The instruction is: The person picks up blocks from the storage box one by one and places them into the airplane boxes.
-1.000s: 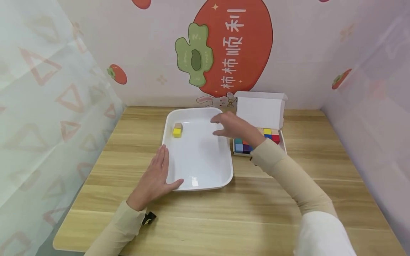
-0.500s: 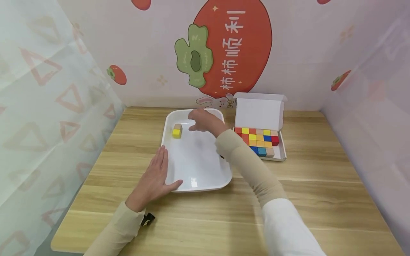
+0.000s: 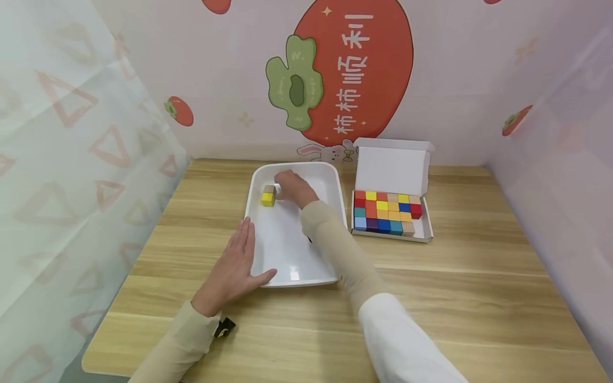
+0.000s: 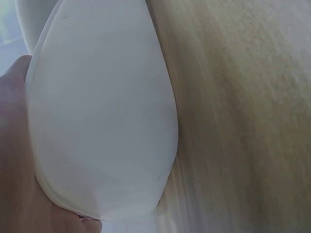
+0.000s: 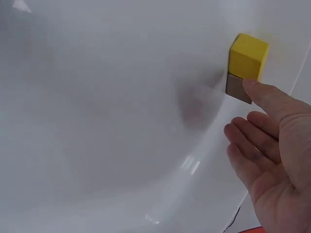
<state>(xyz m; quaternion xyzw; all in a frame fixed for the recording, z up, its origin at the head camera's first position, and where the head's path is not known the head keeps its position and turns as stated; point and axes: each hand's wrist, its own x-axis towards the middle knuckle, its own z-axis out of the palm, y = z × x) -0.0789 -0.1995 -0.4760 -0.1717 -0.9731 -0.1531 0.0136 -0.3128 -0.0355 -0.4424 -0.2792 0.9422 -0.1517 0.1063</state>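
A white tray (image 3: 287,244) lies on the wooden table. Against its left wall sit a yellow cube (image 3: 267,199) and a plain wooden cube (image 3: 270,188), side by side and touching in the right wrist view. My right hand (image 3: 293,189) reaches into the tray just right of the cubes. In the right wrist view its thumb tip overlaps the wooden cube (image 5: 236,89), while the other fingers curve loosely with nothing between them. My left hand (image 3: 230,271) rests at the tray's near left corner, fingers along the left rim and thumb over the front edge.
Right of the tray stands a white cardboard box (image 3: 392,167), its lid raised at the back. Rows of coloured cubes (image 3: 383,214) fill most of it. A printed backdrop (image 3: 215,80) rises behind the table (image 3: 455,282), with pale sheets on both sides.
My right hand has moved left from the tray's right rim to beside the two cubes, uncovering the box. The left hand has kept its place on the tray.
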